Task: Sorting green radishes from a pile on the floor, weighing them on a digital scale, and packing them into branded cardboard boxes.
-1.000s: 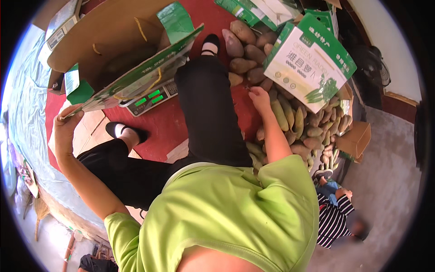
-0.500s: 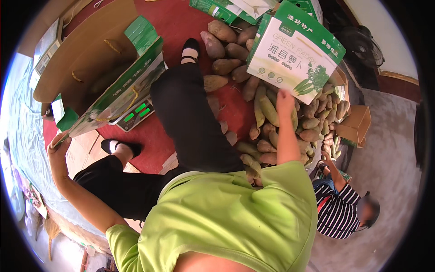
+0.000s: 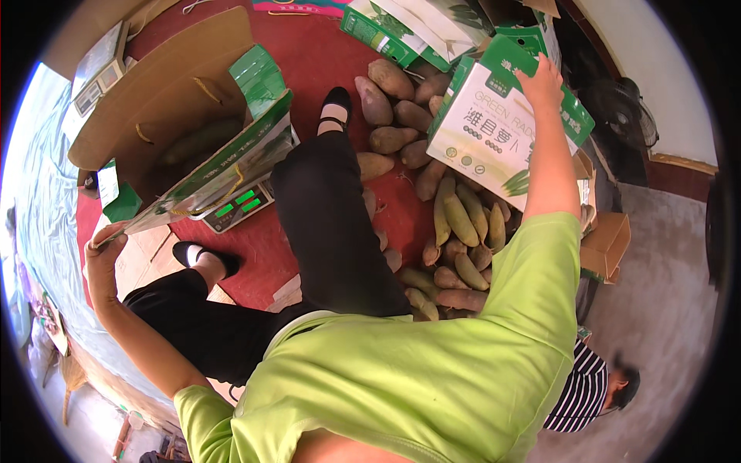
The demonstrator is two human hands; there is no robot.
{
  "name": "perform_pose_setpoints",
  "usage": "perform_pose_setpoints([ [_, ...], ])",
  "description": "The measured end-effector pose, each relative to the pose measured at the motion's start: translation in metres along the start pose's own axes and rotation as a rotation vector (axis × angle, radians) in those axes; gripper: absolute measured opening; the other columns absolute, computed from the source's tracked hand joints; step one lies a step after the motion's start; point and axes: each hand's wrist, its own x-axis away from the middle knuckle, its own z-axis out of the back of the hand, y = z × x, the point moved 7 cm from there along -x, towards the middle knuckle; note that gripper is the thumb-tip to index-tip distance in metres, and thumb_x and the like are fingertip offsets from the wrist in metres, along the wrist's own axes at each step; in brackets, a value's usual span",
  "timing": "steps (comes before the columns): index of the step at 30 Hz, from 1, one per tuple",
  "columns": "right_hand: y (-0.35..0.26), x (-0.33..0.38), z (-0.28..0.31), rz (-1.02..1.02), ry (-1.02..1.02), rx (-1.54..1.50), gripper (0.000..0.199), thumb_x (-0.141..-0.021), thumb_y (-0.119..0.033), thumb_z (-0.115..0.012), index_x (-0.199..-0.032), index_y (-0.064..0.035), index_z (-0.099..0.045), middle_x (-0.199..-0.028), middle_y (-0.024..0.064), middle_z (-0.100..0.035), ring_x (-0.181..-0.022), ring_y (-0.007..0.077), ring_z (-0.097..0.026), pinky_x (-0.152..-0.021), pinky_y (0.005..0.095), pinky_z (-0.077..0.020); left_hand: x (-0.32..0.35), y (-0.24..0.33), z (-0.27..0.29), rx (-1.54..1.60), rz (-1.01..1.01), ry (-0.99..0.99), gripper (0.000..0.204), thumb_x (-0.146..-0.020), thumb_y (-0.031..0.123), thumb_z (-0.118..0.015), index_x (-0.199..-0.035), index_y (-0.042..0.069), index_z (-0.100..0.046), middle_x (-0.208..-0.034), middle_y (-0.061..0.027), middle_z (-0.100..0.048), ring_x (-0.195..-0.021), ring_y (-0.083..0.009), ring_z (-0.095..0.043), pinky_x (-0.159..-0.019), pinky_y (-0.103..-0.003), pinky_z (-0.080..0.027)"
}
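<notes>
My left hand (image 3: 106,258) pinches the lower left edge of an open carton (image 3: 239,170), brown inside with printed green-and-white sides and yellow cord handles. The carton stands on a digital scale (image 3: 238,207) with a lit green display; a long dark shape in its shaded interior is hard to make out. My right arm reaches over a pile of root vegetables. There my right hand (image 3: 543,83) has its fingers curled on the upper green edge of a white-and-green box (image 3: 482,123) lying tilted on the pile. Green radishes (image 3: 461,218) and brownish roots (image 3: 392,139) lie below and beside it.
More printed boxes (image 3: 417,31) lie at the far side. A black fan (image 3: 621,116) stands at right, by a brown open carton (image 3: 606,247). A person in a striped shirt (image 3: 579,390) is at lower right. My feet rest on the red floor covering (image 3: 266,270).
My right hand has moved from the near edge of the white-and-green box to its upper green edge. My left hand stays on the open carton. The view has shifted slightly.
</notes>
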Motion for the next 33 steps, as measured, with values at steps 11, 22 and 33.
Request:
perform_pose_setpoints([
  [11,-0.013,0.019,0.004,0.078,-0.187,0.199,0.055,-0.061,-0.034,-0.078,-0.111,-0.0183,-0.059,-0.113,0.0058,-0.062,-0.107,0.0262,-0.056,-0.087,0.0496,-0.0421,-0.004,0.003,-0.004,0.014,-0.035,-0.047,0.021,-0.074,-0.001,-0.061,-0.094,0.002,-0.068,-0.096,-0.0059,-0.067,-0.094,-0.0146,-0.057,-0.09,-0.028,-0.041],
  [22,-0.071,0.203,0.106,0.533,-0.101,-0.22,0.014,-0.07,-0.01,-0.069,-0.083,-0.0119,-0.062,-0.076,0.0031,-0.061,-0.079,0.0249,-0.058,-0.068,0.0377,-0.0405,-0.005,-0.004,0.0,-0.041,-0.021,-0.022,0.02,-0.076,0.002,-0.064,-0.095,0.001,-0.069,-0.087,-0.002,-0.065,-0.086,-0.0113,-0.055,-0.084,-0.026,-0.041],
  [33,0.01,0.207,0.163,0.221,0.16,-0.634,0.016,-0.075,0.0,-0.065,-0.091,-0.0007,-0.063,-0.079,0.0135,-0.063,-0.074,0.0278,-0.06,-0.07,0.0343,-0.0458,-0.005,0.004,-0.003,-0.007,-0.071,-0.065,0.019,-0.077,0.005,-0.066,-0.095,0.001,-0.069,-0.084,-0.0014,-0.064,-0.083,-0.01,-0.055,-0.081,-0.024,-0.042],
])
